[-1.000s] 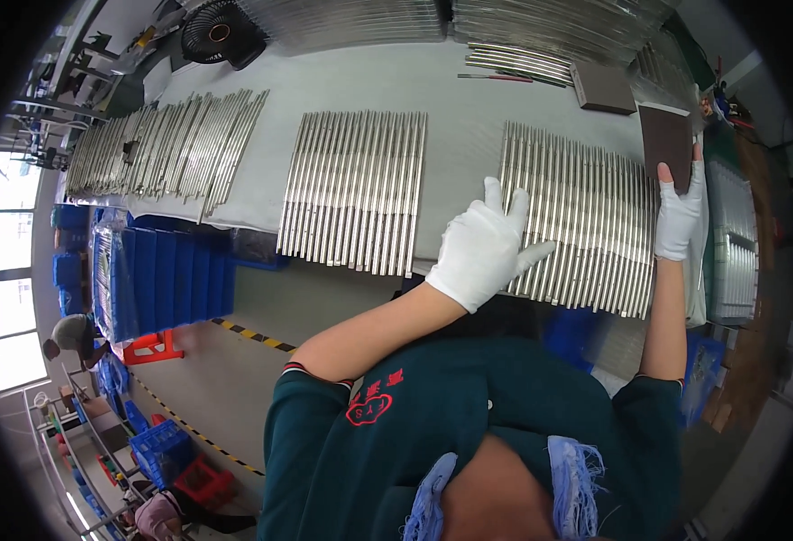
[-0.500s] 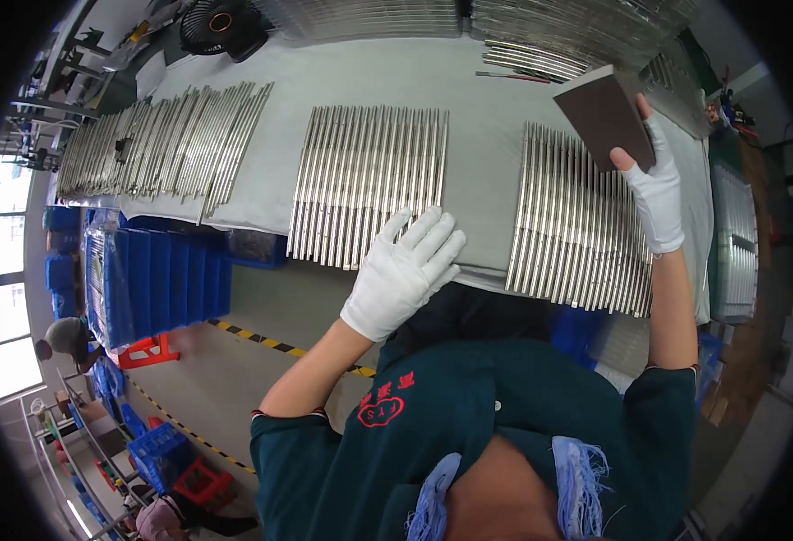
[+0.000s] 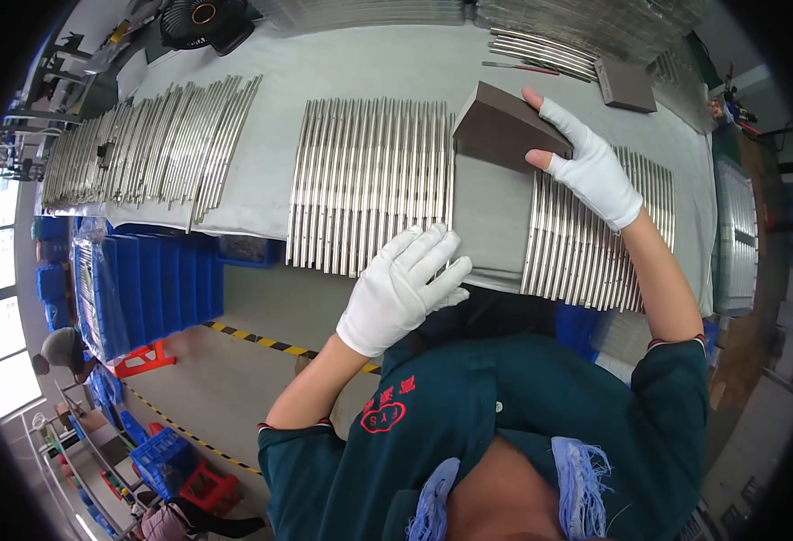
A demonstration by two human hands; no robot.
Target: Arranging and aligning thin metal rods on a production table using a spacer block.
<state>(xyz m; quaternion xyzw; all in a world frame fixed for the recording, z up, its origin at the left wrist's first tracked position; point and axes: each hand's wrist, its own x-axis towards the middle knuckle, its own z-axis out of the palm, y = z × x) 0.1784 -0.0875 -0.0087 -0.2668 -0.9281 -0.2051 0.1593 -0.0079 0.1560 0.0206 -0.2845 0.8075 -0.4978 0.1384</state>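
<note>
Block [image 3: 505,126] in right hand [image 3: 590,167] (gloved)

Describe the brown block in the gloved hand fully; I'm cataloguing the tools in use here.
The brown block is a dark, matte, wedge-like rectangular pad, seemingly foam or abrasive sponge. It is held tilted in the right hand, thumb under its near edge and fingers across its far end, above the grey table cover between two rows of shiny metal rods.

A bare strip of grey table cover [image 3: 491,216] is left between the middle rod batch [image 3: 369,185] and the right rod batch [image 3: 595,234]; its far end is blocked by the brown block [image 3: 505,126].
</note>
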